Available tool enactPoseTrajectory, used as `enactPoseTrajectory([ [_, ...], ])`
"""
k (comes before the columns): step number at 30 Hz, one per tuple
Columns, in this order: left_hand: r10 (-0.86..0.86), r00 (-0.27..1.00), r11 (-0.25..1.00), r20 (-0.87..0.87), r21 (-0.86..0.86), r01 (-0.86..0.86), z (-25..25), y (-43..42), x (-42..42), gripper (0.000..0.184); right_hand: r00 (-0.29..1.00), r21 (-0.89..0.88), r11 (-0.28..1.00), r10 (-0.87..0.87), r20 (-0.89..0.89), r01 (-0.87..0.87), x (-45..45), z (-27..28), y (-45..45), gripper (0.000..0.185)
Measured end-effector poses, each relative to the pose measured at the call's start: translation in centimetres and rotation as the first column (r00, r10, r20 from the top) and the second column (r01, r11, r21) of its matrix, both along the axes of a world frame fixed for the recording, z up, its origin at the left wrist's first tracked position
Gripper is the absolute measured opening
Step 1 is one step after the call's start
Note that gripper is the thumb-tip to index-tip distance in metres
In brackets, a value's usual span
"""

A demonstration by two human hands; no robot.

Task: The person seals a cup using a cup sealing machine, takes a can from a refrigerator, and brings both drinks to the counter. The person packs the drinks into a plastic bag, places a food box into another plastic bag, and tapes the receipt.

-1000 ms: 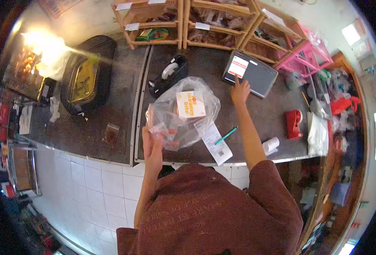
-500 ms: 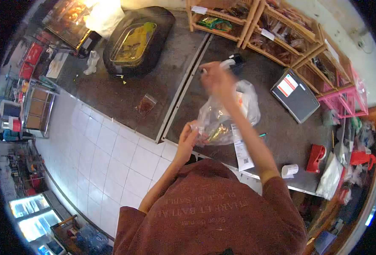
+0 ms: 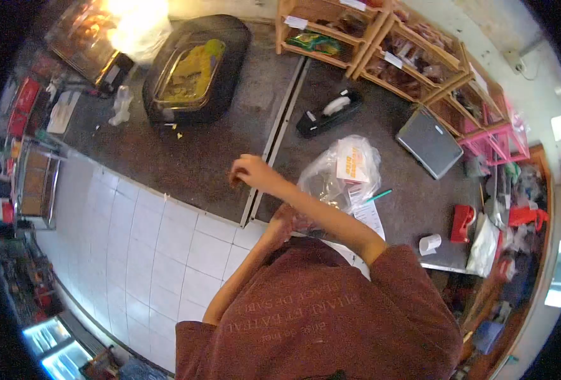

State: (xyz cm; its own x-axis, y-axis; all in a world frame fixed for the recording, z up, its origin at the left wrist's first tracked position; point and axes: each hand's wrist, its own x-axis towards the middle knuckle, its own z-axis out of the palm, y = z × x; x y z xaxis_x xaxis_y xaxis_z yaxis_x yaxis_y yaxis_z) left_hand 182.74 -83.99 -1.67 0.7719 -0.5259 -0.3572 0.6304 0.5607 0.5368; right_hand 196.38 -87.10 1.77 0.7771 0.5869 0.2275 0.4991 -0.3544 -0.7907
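My right hand point(image 3: 252, 172) reaches across to the left over the dark counter, its fingers closed on a small brown packet point(image 3: 235, 178), mostly hidden by them. Near the counter's front edge, my left hand point(image 3: 282, 221) is closed on the gathered edge of a clear plastic bag point(image 3: 322, 180); my right forearm partly covers it. Inside the bag stands a white box with orange lettering point(image 3: 354, 166). A printed receipt point(image 3: 370, 218) and a green pen point(image 3: 379, 195) lie beside the bag.
A black tape dispenser point(image 3: 328, 114) and a dark-screened tablet point(image 3: 429, 142) lie behind the bag. Left is a black tray of yellow food point(image 3: 188, 76). Right are a paper roll point(image 3: 429, 244) and red dispenser point(image 3: 462, 223). Wicker shelves point(image 3: 356, 39) line the back.
My right hand has moved from the tablet, past the black dispenser, to the left counter, where the small packet has left its spot. The tablet screen has gone dark. The view has turned left.
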Motion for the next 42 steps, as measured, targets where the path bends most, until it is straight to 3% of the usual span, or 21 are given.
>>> enactPoseTrajectory([
  [1,0.070,0.997,0.997,-0.018,0.020,-0.069,-0.4,-0.1,0.2,0.035,0.997,0.042,0.999,0.030,-0.076,-0.027,-0.7,4.2,-3.1,0.012],
  [2,0.135,0.990,0.990,-0.036,0.042,-0.134,-0.6,-0.3,0.4,0.032,0.919,0.116,0.992,0.082,-0.385,-0.040,-1.4,6.9,-6.4,0.014],
  [3,0.156,0.988,0.983,0.017,0.096,-0.157,4.7,-0.5,1.5,0.021,0.861,0.068,0.989,0.146,-0.487,-0.129,-1.6,8.6,-10.0,0.017],
  [5,0.163,0.981,0.963,0.102,0.198,-0.181,7.4,-0.8,2.5,0.018,0.800,0.101,0.989,0.147,-0.582,-0.108,-3.0,11.4,-16.4,0.020],
  [6,0.161,0.976,0.949,0.149,0.247,-0.195,8.0,-0.8,2.9,0.018,0.690,0.061,0.998,0.050,-0.722,-0.009,-3.5,11.3,-18.9,0.022],
  [8,0.117,0.949,0.950,0.293,0.246,-0.193,9.2,-1.1,3.9,0.017,0.646,0.165,0.969,0.009,-0.763,0.181,-4.2,8.9,-22.7,0.024],
  [10,0.095,0.898,0.945,0.431,0.246,-0.218,11.8,-2.0,5.3,0.016,0.808,-0.065,0.909,-0.397,-0.436,0.412,-3.8,3.5,-25.4,0.027],
  [11,0.113,0.855,0.933,0.506,0.243,-0.267,13.6,-2.6,6.0,0.017,0.849,-0.250,0.822,-0.528,0.000,0.511,-4.4,3.4,-25.4,0.031],
  [14,-0.031,0.610,0.812,0.791,0.376,-0.446,17.2,-3.1,10.1,0.019,0.828,-0.674,0.482,-0.357,0.432,0.560,-4.8,6.9,-27.2,0.038],
  [16,0.022,0.641,0.833,0.767,0.341,-0.437,19.1,-3.8,12.8,0.021,0.905,-0.822,0.430,-0.363,0.220,0.372,-4.1,12.9,-28.2,0.047],
  [18,-0.063,0.627,0.810,0.776,0.408,-0.422,21.0,-4.5,15.0,0.021,0.968,-0.918,0.307,-0.110,0.228,0.251,-4.3,20.4,-28.0,0.054],
  [21,-0.185,0.586,0.713,0.789,0.518,-0.472,21.9,-4.7,17.3,0.021,0.980,-0.928,0.316,-0.049,0.192,0.198,-4.5,25.4,-29.9,0.052],
  [25,-0.403,0.556,0.562,0.727,0.676,-0.477,25.4,-6.5,15.8,0.023,0.900,-0.696,0.584,-0.158,0.406,0.417,-4.3,26.9,-28.7,0.042],
  [28,-0.348,0.444,0.865,0.825,0.465,-0.186,24.5,-10.3,14.2,0.026,0.921,-0.501,0.795,-0.175,0.349,0.341,-2.0,23.3,-26.8,0.029],
  [29,-0.477,0.429,0.815,0.767,0.569,-0.112,25.0,-10.3,14.3,0.037,0.937,-0.459,0.840,-0.149,0.315,0.288,-0.9,22.1,-26.6,0.027],
  [32,-0.640,-0.096,0.622,0.763,0.440,-0.647,24.6,-7.5,15.2,0.072,0.945,-0.488,0.836,-0.101,0.313,0.251,-0.8,22.4,-26.9,0.021],
  [33,-0.537,0.046,0.703,0.843,0.476,-0.528,21.9,-7.3,15.6,0.103,0.940,-0.523,0.810,-0.097,0.327,0.266,-1.4,22.8,-26.9,0.019],
  [36,-0.563,0.214,0.715,0.798,0.600,-0.359,10.2,-12.0,14.2,0.097,0.955,-0.491,0.856,-0.014,0.295,0.164,-2.6,22.8,-26.0,0.021],
  [37,-0.591,0.222,0.701,0.775,0.630,-0.334,8.2,-13.4,14.1,0.085,0.994,-0.540,0.834,-0.104,0.046,0.112,-3.3,23.9,-26.1,0.041],
  [40,-0.719,0.458,0.626,0.523,0.773,0.100,12.0,-13.3,14.9,0.042,0.923,-0.169,0.932,-0.266,0.277,0.319,-5.1,21.6,-33.0,0.081],
  [42,-0.728,0.472,0.589,0.498,0.806,0.060,12.3,-13.3,15.0,0.022,0.875,-0.389,0.790,-0.473,0.105,0.474,-7.7,16.6,-39.6,0.109],
])
